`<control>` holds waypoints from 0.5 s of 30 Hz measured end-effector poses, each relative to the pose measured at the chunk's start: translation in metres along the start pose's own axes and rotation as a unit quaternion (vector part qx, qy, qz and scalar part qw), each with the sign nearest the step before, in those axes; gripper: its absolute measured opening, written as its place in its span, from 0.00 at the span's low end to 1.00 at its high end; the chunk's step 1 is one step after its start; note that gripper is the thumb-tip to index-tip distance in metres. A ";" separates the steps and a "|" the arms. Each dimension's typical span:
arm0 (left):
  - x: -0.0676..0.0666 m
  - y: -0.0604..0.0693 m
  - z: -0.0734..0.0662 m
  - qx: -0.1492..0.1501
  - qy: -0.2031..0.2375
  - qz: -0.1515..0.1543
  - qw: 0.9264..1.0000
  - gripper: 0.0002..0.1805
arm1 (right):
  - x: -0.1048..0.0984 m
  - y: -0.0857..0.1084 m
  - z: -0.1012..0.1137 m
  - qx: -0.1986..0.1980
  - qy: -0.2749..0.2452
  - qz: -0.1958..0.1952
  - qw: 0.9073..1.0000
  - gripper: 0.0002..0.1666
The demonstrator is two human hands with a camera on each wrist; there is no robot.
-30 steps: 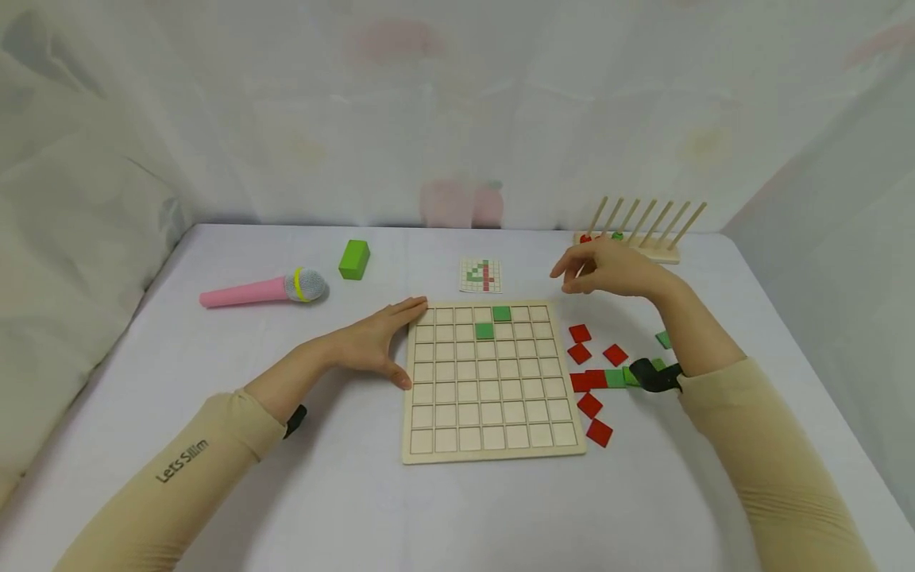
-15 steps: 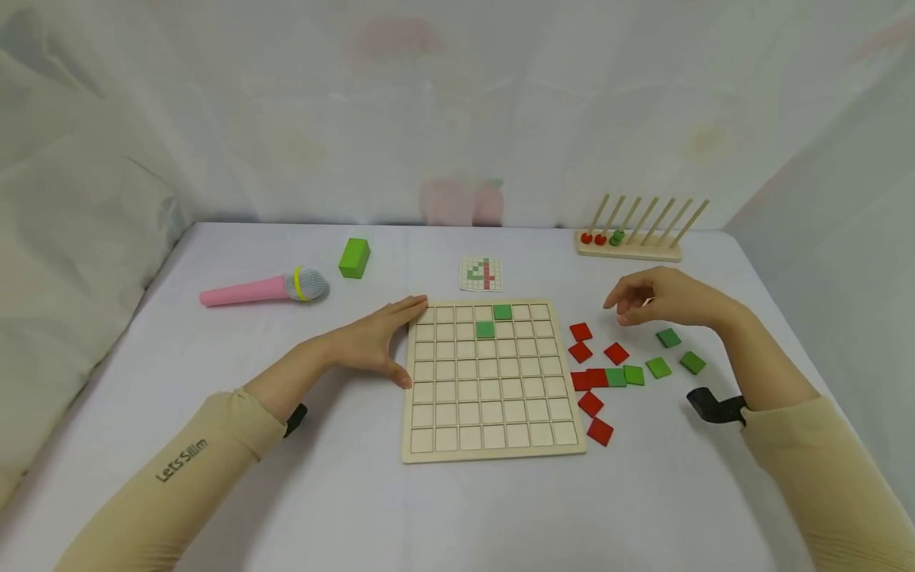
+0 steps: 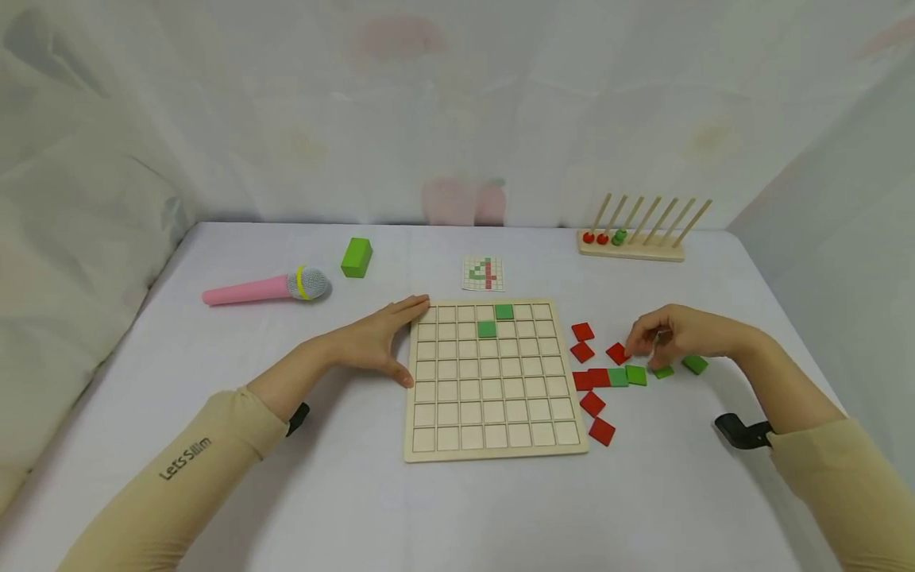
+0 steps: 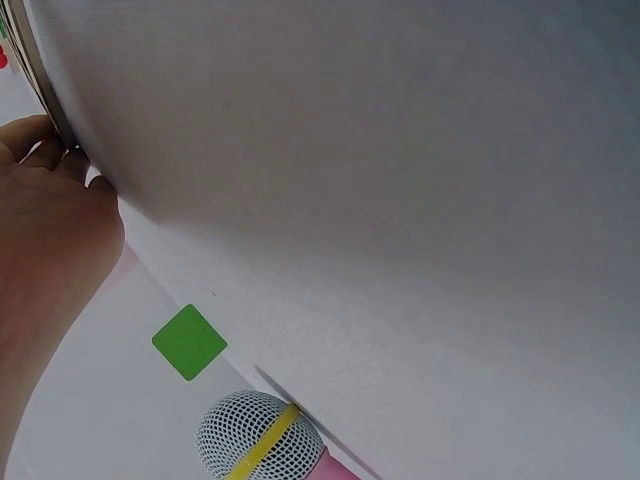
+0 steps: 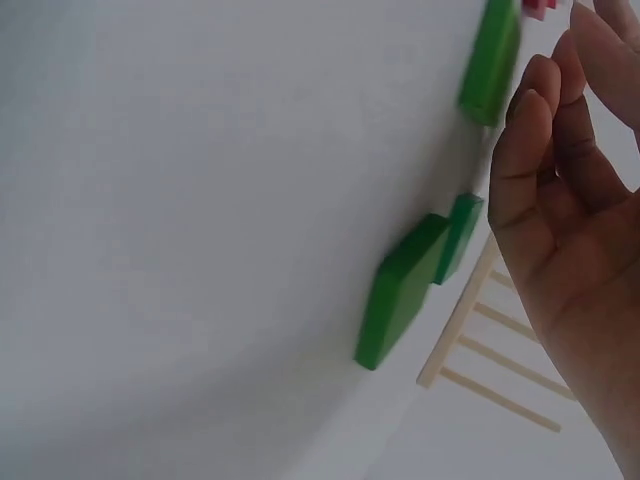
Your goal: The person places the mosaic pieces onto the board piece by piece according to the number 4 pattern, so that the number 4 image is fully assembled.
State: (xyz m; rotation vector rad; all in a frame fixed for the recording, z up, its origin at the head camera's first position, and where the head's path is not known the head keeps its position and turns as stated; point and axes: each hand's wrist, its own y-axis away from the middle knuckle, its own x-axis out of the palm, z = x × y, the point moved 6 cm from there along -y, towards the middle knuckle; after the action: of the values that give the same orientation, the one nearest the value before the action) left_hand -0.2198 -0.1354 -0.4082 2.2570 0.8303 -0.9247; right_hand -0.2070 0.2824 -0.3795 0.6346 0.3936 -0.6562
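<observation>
In the head view a wooden grid board (image 3: 469, 390) holds two green tiles (image 3: 487, 329), set diagonally near its top. My left hand (image 3: 368, 342) is spread against the board's left edge; the left wrist view shows the same hand (image 4: 55, 235) touching that edge. Low over the loose green tiles right of the board is my right hand (image 3: 686, 332), its fingertips near one green tile (image 3: 663, 372). In the right wrist view its fingers bend loosely, the hand (image 5: 590, 240) holding nothing visible, with green tiles (image 5: 402, 290) beside it. Another green tile is hidden beneath it.
Several red tiles (image 3: 602, 431) lie along the board's right side. Behind the board is a small pattern card (image 3: 483, 273). A peg rack (image 3: 631, 250) with beads stands back right. A green block (image 3: 357, 258) and a pink microphone (image 3: 246, 291) lie back left.
My right hand has moved from behind the red tiles, in front of the peg rack, rightward and nearer to me, coming down over the green tiles. My left hand keeps its place on the board.
</observation>
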 end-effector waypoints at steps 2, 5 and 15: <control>0.000 0.000 0.000 0.003 0.002 -0.001 1.000 0.72 | 0.002 0.000 -0.003 0.001 -0.002 0.005 1.000 0.13; 0.000 0.000 0.000 0.009 0.004 -0.002 1.000 0.72 | 0.004 0.000 -0.004 -0.002 -0.001 0.010 1.000 0.14; -0.001 0.000 -0.001 0.010 0.000 -0.005 1.000 0.72 | 0.008 0.001 0.001 0.004 0.028 0.016 0.999 0.17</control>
State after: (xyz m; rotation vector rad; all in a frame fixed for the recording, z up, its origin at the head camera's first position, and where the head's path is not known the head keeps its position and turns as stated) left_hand -0.2203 -0.1350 -0.4073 2.2723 0.8358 -0.9414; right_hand -0.2005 0.2785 -0.3827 0.6675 0.4314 -0.6104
